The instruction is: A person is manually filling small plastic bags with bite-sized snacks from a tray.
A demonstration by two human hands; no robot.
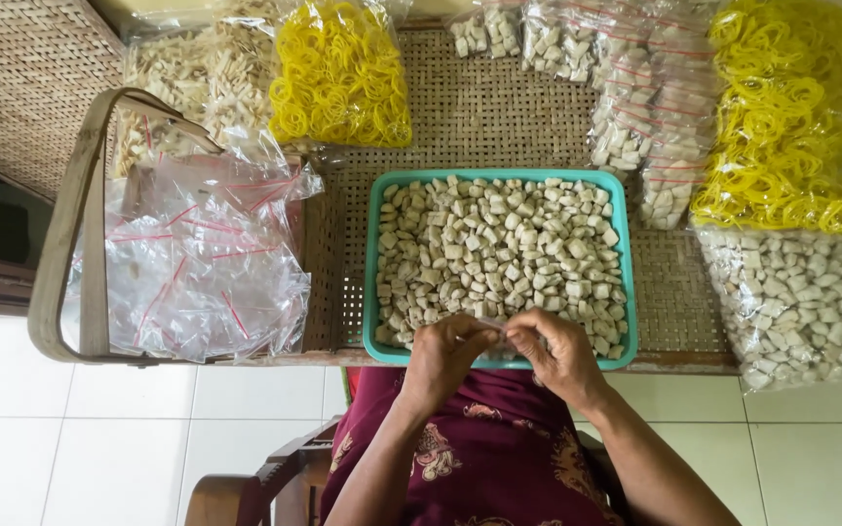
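Observation:
A teal tray (371, 253) full of small pale cube-shaped pieces (499, 253) sits on a woven table. My left hand (445, 353) and my right hand (557, 353) meet at the tray's near edge, fingers pinched together on a small clear plastic bag (495, 324) between them. What is inside the little bag is hidden by my fingers.
A heap of empty clear bags with red strips (197, 258) lies in a basket at left. Bags of yellow rubber bands (343, 78) (786, 127) and filled packets of pale pieces (655, 88) (801, 302) surround the tray. White floor tiles lie below the woven table (499, 117).

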